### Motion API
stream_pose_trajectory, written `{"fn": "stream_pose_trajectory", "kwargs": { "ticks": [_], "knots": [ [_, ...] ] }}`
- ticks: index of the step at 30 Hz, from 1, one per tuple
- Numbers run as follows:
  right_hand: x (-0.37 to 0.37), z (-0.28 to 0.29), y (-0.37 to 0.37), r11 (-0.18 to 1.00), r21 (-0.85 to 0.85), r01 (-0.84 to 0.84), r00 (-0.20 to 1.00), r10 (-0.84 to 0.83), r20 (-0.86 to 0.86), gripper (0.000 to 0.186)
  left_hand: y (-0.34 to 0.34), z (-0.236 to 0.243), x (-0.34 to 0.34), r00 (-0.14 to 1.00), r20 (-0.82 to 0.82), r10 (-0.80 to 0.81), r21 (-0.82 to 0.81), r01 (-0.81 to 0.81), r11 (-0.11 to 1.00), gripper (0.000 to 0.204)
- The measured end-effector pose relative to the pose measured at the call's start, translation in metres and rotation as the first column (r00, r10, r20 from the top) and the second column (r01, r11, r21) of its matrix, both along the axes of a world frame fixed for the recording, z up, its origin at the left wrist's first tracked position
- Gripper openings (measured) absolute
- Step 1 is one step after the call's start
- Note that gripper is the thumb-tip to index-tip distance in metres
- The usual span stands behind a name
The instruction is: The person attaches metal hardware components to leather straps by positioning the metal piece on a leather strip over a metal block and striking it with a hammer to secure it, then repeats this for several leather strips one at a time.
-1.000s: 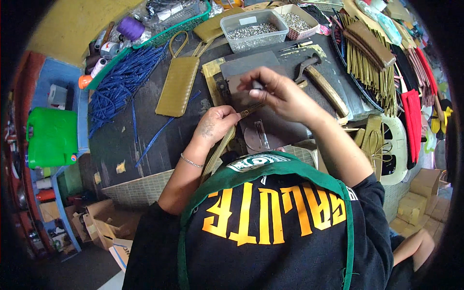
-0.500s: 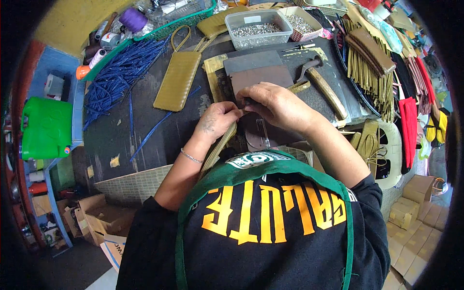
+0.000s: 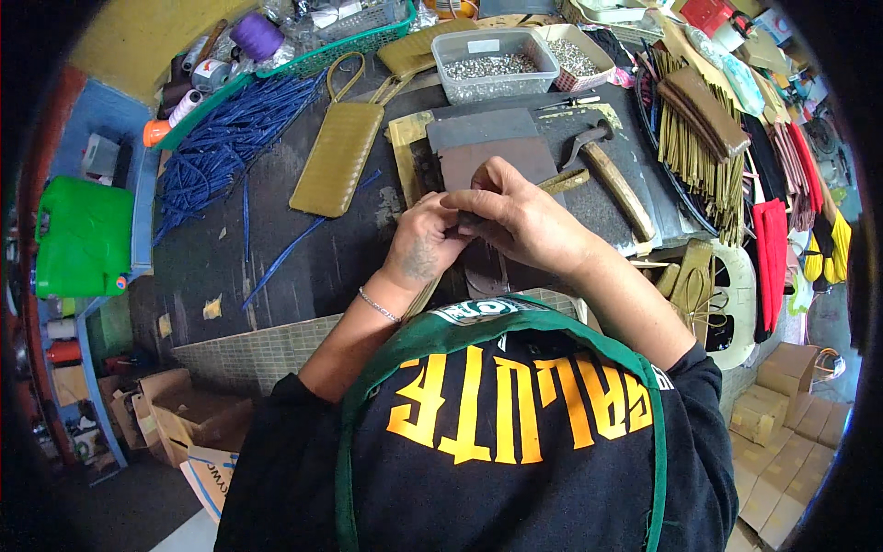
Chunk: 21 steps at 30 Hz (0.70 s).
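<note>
My left hand (image 3: 426,241) is closed on a narrow olive strap (image 3: 421,302), which trails down beside my wrist toward the green apron (image 3: 515,324). Fingertips of both hands meet over the near part of the workbench. My right hand (image 3: 520,219) is closed too, its thumb and fingers pinched around something small and dark that I cannot make out. Just beyond the hands lie a brown and grey board (image 3: 483,152) and a looped olive strip (image 3: 565,181). A hammer (image 3: 621,189) with a wooden handle rests to the right of them.
An olive woven pouch (image 3: 338,161) and blue cords (image 3: 216,143) lie left on the dark workbench (image 3: 303,267). Behind are a clear tub (image 3: 497,89) of small metal pieces and a patterned tray (image 3: 593,74). Olive strips (image 3: 699,147) pile up at right, near a white plastic chair (image 3: 733,313).
Both hands have drawn closer together, and the left has shifted slightly right and down. The right hand's knuckles now rise higher. Less of the olive strap shows below the left hand.
</note>
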State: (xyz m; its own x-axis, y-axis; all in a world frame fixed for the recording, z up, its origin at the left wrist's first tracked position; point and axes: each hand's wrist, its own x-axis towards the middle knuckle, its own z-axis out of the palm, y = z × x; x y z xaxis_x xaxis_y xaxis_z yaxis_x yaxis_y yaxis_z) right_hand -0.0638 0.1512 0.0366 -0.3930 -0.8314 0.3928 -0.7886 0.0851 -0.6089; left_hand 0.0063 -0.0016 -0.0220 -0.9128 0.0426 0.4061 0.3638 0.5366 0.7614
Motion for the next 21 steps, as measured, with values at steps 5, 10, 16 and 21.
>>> {"fn": "stream_pose_trajectory", "kwargs": {
  "ticks": [5, 10, 16, 21],
  "knots": [
    [-0.039, 0.012, 0.023, 0.999, -0.026, 0.048, 0.988, -0.051, -0.148, 0.058, -0.002, -0.003, -0.007, 0.985, -0.172, 0.034, -0.09, -0.05, 0.995, 0.015],
    [-0.082, -0.083, 0.14, 0.445, 0.298, 0.844, 0.533, -0.753, -0.386, 0.066, 0.006, 0.004, -0.006, 0.996, -0.073, 0.043, 0.048, -0.039, 0.998, 0.017],
    [-0.073, -0.122, 0.158, 0.295, 0.378, 0.878, 0.462, -0.729, -0.505, 0.057, 0.007, 0.005, -0.002, 0.997, -0.067, 0.026, 0.026, -0.024, 0.999, 0.014],
    [-0.055, -0.011, 0.123, 0.572, 0.097, 0.815, 0.487, -0.765, 0.421, 0.044, 0.0, 0.0, -0.002, 0.993, -0.099, 0.066, -0.039, -0.07, 0.997, 0.014]
  ]
}}
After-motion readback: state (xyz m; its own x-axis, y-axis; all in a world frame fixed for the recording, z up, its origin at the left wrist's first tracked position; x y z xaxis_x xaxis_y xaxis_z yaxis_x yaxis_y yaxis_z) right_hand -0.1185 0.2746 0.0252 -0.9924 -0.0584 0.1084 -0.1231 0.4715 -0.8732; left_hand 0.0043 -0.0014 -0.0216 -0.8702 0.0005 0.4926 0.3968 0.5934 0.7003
